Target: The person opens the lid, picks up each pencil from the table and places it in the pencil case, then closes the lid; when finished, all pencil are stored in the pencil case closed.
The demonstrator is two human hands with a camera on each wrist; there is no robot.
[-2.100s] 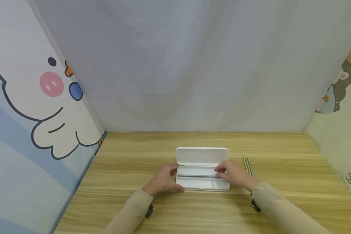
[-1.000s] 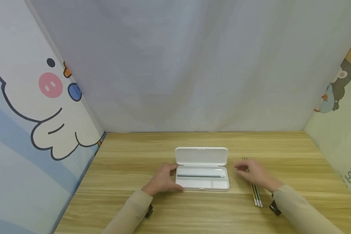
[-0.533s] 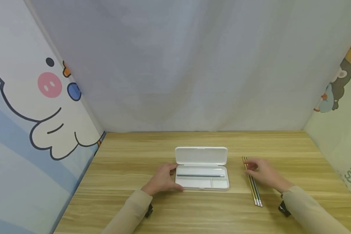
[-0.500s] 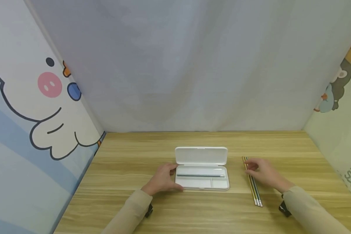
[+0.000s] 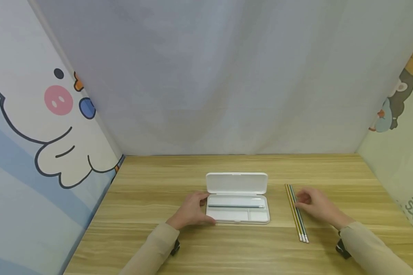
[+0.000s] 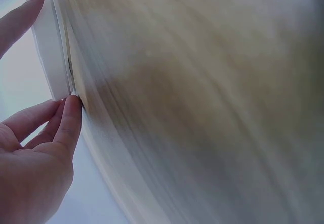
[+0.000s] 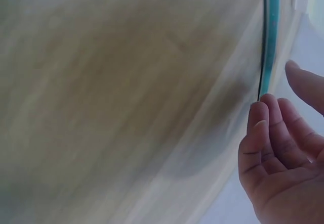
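Note:
A white pencil case (image 5: 220, 215) lies with its lid raised on the table. One dark teal pencil (image 5: 236, 206) lies lengthwise in it. My left hand (image 5: 191, 210) grips the case's left end, thumb at the front edge and fingers at the back corner; the left wrist view shows the fingertips against the white case wall (image 6: 50, 47). Right of the case lie three pencils side by side, golden (image 5: 293, 212) on the left and teal (image 5: 299, 214) on the right. My right hand (image 5: 314, 204) holds nothing, its loosely curled fingers beside the teal pencil.
The wood-grain table (image 5: 158, 172) meets a grey curtain (image 5: 206, 95) at the back. Cartoon-printed panels stand at the left (image 5: 24, 114) and right (image 5: 399, 160). A small compartment (image 5: 258, 216) sits in the case's front right.
My right hand has left the pencil in the case and moved right, across the loose pencils to their right side. The left hand stays on the case.

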